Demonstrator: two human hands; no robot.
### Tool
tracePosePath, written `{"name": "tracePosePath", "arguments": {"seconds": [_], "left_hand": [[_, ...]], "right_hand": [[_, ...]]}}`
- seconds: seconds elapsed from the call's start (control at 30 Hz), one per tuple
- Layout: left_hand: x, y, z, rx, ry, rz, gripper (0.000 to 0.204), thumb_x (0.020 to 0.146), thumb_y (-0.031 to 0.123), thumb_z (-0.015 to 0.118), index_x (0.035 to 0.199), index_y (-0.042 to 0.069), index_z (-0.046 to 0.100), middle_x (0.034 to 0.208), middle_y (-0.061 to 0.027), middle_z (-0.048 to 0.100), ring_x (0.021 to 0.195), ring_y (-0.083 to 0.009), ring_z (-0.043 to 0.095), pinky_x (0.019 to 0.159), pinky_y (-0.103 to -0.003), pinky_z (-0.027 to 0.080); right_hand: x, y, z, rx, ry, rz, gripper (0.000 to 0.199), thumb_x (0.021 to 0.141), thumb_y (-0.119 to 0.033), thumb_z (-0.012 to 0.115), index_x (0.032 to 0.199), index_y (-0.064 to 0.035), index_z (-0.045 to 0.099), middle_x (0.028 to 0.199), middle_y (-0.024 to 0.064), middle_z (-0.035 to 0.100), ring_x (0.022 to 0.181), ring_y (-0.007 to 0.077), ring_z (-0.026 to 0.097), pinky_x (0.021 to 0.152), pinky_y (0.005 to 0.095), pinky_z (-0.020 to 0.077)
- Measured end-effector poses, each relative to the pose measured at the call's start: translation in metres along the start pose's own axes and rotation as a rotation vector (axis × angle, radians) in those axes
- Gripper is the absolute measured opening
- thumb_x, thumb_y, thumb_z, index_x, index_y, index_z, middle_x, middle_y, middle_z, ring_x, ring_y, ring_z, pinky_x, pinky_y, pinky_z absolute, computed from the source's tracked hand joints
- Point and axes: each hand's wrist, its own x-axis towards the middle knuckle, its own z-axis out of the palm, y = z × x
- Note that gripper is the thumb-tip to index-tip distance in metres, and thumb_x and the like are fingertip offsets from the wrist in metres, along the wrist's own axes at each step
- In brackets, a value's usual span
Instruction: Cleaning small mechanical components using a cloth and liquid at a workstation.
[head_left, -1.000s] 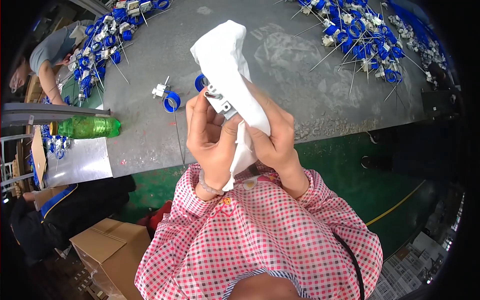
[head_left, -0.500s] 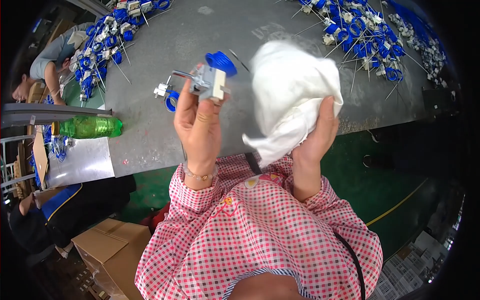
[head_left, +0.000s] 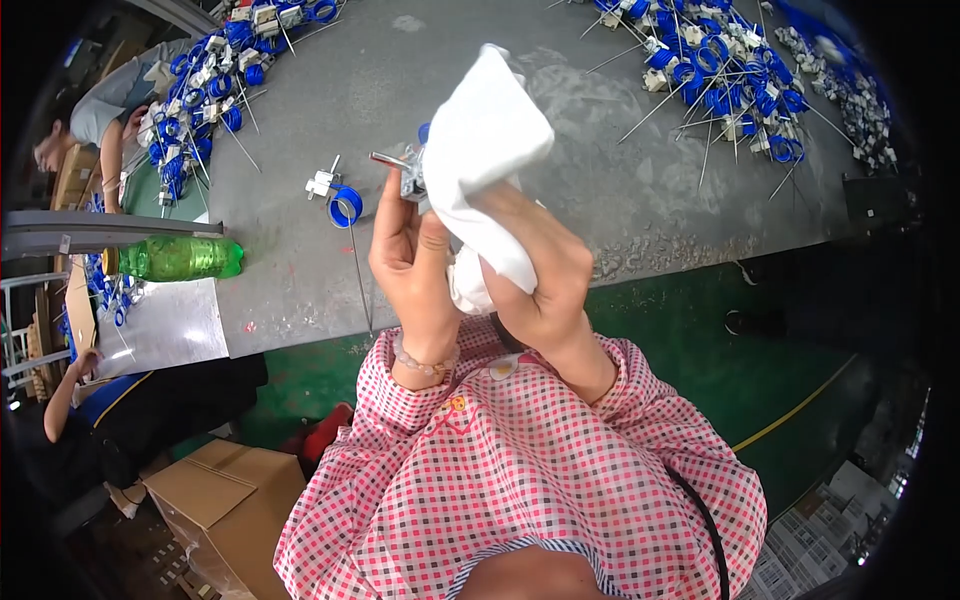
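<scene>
My left hand (head_left: 412, 275) pinches a thermostat (head_left: 410, 178) with a metal shaft pointing left; a bit of its blue coil shows behind. In my right hand (head_left: 550, 262) is a white cloth (head_left: 490, 125), bunched in the fingers and held against the thermostat. The cloth covers the thermostat's right side and some of my fingertips. Just left of my left hand, another thermostat with a blue coil (head_left: 345, 207) lies on the grey table (head_left: 290, 250), its thin metal rod running toward the near edge.
Piles of similar blue-coiled thermostats lie at the far left (head_left: 205, 95) and far right (head_left: 715, 75). A green bottle (head_left: 185, 257) lies on its side at the table's left. A cardboard box (head_left: 235, 500) stands below left. Two other people work on the left.
My right hand has brought the cloth left onto the thermostat, which was uncovered before. My left hand has shifted slightly right and down, still holding the thermostat.
</scene>
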Motion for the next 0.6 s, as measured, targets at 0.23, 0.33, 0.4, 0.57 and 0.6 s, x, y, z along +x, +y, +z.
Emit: {"name": "tracePosePath", "arguments": {"seconds": [0.23, 0.33, 0.4, 0.57, 0.6], "left_hand": [[0.018, 0.006, -0.019, -0.265, -0.125, -0.072, 0.046, 0.089, 0.019, 0.054, 0.127, -0.002, 0.039, 0.113, -0.009, 0.055, 0.099, -0.0175, 0.056, 0.081, -0.026, 0.045], [0.024, 0.006, -0.032, -0.447, -0.268, -0.089, 0.043, 0.093, 0.026, 0.045, 0.126, 0.0, 0.039, 0.115, -0.0129, 0.055, 0.102, -0.0271, 0.056, 0.087, -0.036, 0.046], [0.023, 0.01, -0.037, -0.661, -0.326, -0.247, 0.044, 0.095, 0.029, 0.039, 0.127, -0.001, 0.037, 0.118, -0.0147, 0.052, 0.105, -0.0304, 0.054, 0.091, -0.037, 0.044], [0.018, 0.019, -0.024, -0.646, -0.244, -0.26, 0.043, 0.096, 0.026, 0.036, 0.13, 0.0, 0.033, 0.128, -0.0168, 0.044, 0.12, -0.0352, 0.041, 0.099, -0.04, 0.039], [0.019, 0.019, -0.024, -0.672, -0.252, -0.274, 0.043, 0.096, 0.025, 0.037, 0.13, 0.0, 0.033, 0.128, -0.0167, 0.043, 0.122, -0.0354, 0.039, 0.1, -0.04, 0.037]], "right_hand": [[-0.029, -0.013, -0.021, 0.325, 0.137, 0.452, 0.034, 0.08, -0.018, 0.05, 0.1, 0.009, 0.058, 0.098, 0.0184, 0.062, 0.089, 0.0253, 0.062, 0.079, 0.0334, 0.047], [-0.027, -0.006, -0.033, 0.474, 0.442, 0.751, 0.04, 0.088, -0.025, 0.043, 0.113, 0.005, 0.051, 0.107, 0.0133, 0.058, 0.096, 0.0206, 0.057, 0.084, 0.0312, 0.0434], [-0.025, 0.002, -0.035, 0.533, 0.51, 0.784, 0.044, 0.09, -0.031, 0.041, 0.116, 0.0038, 0.048, 0.11, 0.0133, 0.056, 0.101, 0.0187, 0.054, 0.087, 0.0308, 0.0414], [-0.019, 0.01, -0.037, 0.524, 0.57, 0.769, 0.046, 0.089, -0.031, 0.043, 0.118, 0.0038, 0.047, 0.112, 0.0143, 0.055, 0.1, 0.0209, 0.055, 0.086, 0.0319, 0.0419], [-0.018, 0.01, -0.037, 0.514, 0.586, 0.763, 0.046, 0.089, -0.031, 0.043, 0.118, 0.0041, 0.048, 0.111, 0.0147, 0.055, 0.098, 0.0214, 0.056, 0.085, 0.0321, 0.0426]]}}
